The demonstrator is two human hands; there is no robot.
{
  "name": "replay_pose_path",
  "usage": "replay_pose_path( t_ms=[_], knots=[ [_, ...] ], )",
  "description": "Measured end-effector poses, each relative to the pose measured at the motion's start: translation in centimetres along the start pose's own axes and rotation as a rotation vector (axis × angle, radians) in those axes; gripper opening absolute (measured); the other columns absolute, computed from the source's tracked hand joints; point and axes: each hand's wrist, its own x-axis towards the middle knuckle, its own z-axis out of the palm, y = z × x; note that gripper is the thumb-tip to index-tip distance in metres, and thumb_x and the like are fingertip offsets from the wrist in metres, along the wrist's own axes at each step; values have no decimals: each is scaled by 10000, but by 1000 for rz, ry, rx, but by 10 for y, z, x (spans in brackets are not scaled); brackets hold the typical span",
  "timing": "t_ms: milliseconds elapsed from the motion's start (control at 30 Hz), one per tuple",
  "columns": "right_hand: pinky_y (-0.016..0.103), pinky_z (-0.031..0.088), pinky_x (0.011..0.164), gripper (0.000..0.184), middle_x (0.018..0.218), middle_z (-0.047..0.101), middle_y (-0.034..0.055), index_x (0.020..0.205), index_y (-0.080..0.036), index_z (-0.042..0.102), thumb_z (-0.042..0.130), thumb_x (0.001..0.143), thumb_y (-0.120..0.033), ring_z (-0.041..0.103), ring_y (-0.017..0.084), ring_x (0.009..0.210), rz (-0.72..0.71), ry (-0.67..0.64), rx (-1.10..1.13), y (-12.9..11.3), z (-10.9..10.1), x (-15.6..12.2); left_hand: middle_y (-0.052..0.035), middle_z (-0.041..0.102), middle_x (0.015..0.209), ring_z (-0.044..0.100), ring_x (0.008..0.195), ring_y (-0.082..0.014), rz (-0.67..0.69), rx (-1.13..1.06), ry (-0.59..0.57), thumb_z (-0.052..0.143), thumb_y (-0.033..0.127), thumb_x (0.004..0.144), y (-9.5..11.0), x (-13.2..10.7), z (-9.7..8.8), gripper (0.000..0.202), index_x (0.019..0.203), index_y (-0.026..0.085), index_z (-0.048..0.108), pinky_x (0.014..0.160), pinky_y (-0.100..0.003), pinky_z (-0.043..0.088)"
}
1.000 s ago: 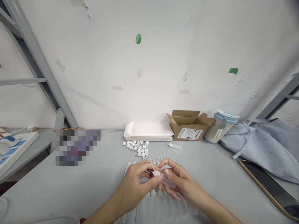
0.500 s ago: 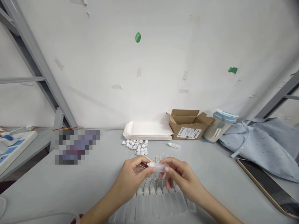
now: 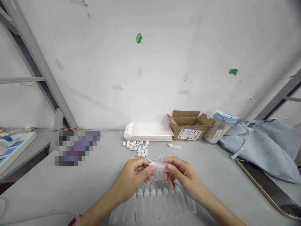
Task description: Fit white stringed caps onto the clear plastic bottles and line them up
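Observation:
My left hand (image 3: 135, 172) and my right hand (image 3: 180, 172) meet over the grey table (image 3: 98, 179), both pinching one small clear plastic bottle (image 3: 160, 166) held sideways between them. The left fingers close on its neck end, the right fingers on its body. Just below the hands lies a row of several similar clear bottles (image 3: 155, 204) side by side. Thin white looped pieces (image 3: 160, 156) lie just beyond the hands. A pile of small white caps (image 3: 137, 148) sits farther back.
A stack of white flat packs (image 3: 148, 131), an open cardboard box (image 3: 188, 127) and a lidded cup (image 3: 219, 127) stand by the wall. One lone bottle (image 3: 172, 146) lies near the box. Blue cloth (image 3: 261, 147) and a dark tablet (image 3: 268, 188) lie at right.
Both hands have risen slightly away from me with the bottle, uncovering the row of bottles beneath. The bottle has turned more level between the fingertips.

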Motion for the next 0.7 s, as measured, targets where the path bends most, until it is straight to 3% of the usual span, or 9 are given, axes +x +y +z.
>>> replay_pose_path(
  t_ms=[200,400,600,700],
  knots=[
    [210,367,403,374,573,557,-30,871,-147,566,480,850,-510,480,77,367,21,-15,-28,3,-3,1,-5,574,627,531,608,-128,26,83,-31,538,348,825,-1,0,-2,249,757,142,661,586,-214,435],
    [202,359,392,423,599,589,-8,763,-146,542,441,854,-547,508,79,366,42,-41,-39,3,-6,3,-25,609,679,532,672,-151,135,293,52,550,333,821,-3,-2,-2,235,722,159,672,591,-222,405],
    [211,379,403,389,612,591,-3,798,-152,561,420,881,-506,513,86,380,24,1,-105,8,-6,3,-42,636,682,599,596,-138,-54,-46,-113,506,408,841,-9,5,-3,336,732,119,637,545,-229,458],
    [227,410,457,321,588,576,-10,884,-168,601,429,898,-439,527,101,426,-108,74,-303,12,-6,1,-40,637,661,616,548,-135,-149,-123,-188,515,442,831,-12,5,-1,362,705,113,599,496,-220,453]
  ],
)
